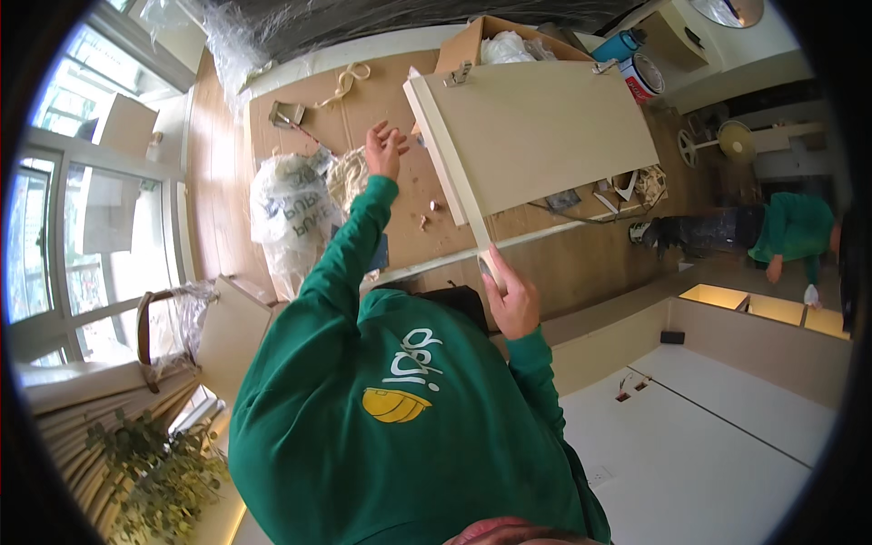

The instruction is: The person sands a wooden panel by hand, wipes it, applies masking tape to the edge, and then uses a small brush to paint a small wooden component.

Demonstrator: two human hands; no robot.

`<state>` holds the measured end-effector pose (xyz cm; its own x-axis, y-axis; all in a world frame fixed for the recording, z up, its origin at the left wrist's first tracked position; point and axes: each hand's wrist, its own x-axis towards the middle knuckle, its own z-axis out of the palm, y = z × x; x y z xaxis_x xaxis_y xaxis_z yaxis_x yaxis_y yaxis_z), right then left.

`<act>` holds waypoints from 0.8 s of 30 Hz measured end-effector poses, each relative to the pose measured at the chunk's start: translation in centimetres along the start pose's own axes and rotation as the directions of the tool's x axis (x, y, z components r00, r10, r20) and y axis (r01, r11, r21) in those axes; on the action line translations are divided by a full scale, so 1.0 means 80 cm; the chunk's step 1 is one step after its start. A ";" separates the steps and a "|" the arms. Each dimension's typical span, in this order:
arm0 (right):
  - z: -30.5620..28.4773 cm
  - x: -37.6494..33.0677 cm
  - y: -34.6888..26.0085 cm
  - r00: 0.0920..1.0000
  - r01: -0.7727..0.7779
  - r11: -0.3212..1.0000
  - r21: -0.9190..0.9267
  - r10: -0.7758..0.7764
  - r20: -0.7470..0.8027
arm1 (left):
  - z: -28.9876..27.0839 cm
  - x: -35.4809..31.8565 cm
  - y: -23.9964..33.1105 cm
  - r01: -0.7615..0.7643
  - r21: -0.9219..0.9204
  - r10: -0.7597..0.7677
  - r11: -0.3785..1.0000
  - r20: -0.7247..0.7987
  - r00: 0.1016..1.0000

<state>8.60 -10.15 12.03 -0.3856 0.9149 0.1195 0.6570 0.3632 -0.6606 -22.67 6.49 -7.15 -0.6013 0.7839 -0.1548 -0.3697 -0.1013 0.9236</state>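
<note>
1. Landmark: panel (554, 127), flat, smooth, cream, rectangular; long axis runs left to right; metal hinge (459, 74) at its far edge
2. Tape strip (462, 177): pale, narrow, straight; long axis follows the panel's left edge, near end pointing past the near left corner to the roll; adhesion along its length cannot be judged
3. Tape roll (491, 269): ring-shaped, just off the panel's near left corner
4. Right hand (515, 295): fingers gripping the tape roll, which sits at the fingertips; strip leads away from the hand
5. Left hand (385, 153): seems empty, fingers loosely spread and slightly curled, left of the panel, apart from the strip, above brown cardboard (400, 95)
6. Plastic bag (289, 204): translucent, crinkled, farther left of the panel
</note>
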 end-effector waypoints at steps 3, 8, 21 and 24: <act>-0.005 0.002 -0.002 0.999 0.023 1.000 0.014 -0.023 0.035 | 0.011 -0.100 0.023 -0.139 0.051 0.134 0.989 0.087 0.987; -0.008 0.006 0.008 0.991 0.102 0.992 0.075 -0.108 0.083 | 0.047 -0.158 0.040 -0.315 0.177 0.282 0.932 0.191 0.940; -0.025 0.013 0.002 0.991 0.133 0.985 0.112 -0.133 -0.005 | 0.032 0.116 0.107 -0.389 0.706 0.347 0.592 0.213 0.913; -0.025 0.017 -0.004 0.995 0.104 0.986 0.133 -0.103 -0.014 | 0.042 0.145 0.109 -0.348 0.706 0.198 0.616 0.289 0.937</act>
<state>9.15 -8.65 13.89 -0.4420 0.8751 0.1972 0.5213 0.4295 -0.7375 -30.45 16.78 0.26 -0.4319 0.8911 0.1392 0.4817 0.0975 0.8709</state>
